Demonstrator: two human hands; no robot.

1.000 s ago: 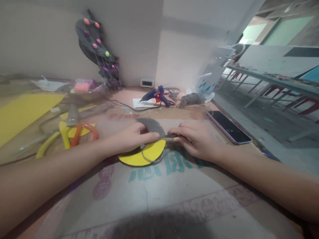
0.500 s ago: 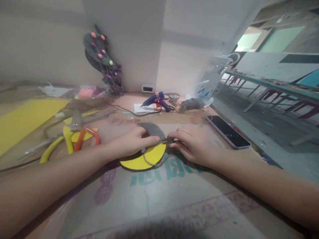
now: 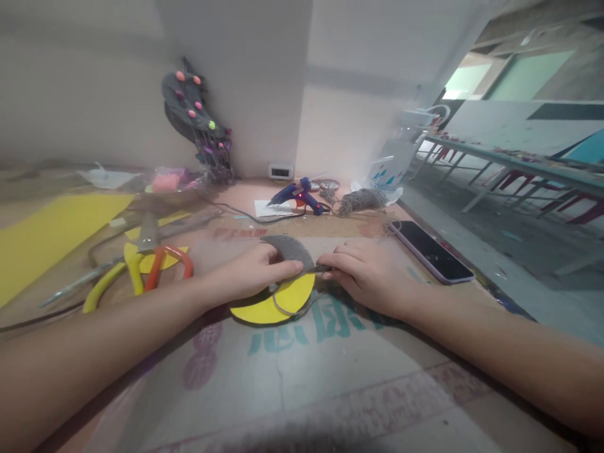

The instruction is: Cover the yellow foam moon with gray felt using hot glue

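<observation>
A crescent cut from yellow card [image 3: 264, 313] lies on the table. Its upper half is covered in wound grey yarn [image 3: 291, 248], while the lower half shows bare yellow. My left hand [image 3: 255, 270] grips the crescent at its middle, thumb pressed on top near the edge of the wound part. To the right, my right hand [image 3: 365, 274] pinches a grey strand close beside the crescent's outer edge. A loose loop of that yarn hangs across the yellow half. The fingers of my left hand underneath the card are hidden.
A blue glue gun [image 3: 295, 194] rests behind my hands, beside a ball of grey yarn [image 3: 363, 200]. A phone [image 3: 431, 251] lies at right near the table edge. Scissors [image 3: 151, 261] and yellow card [image 3: 51, 233] are at left. A decorated grey crescent [image 3: 186, 104] leans against the wall.
My right hand keeps its pinch on the strand and has shifted very slightly. The crescent stays in my left hand. The whole view has moved a little.
</observation>
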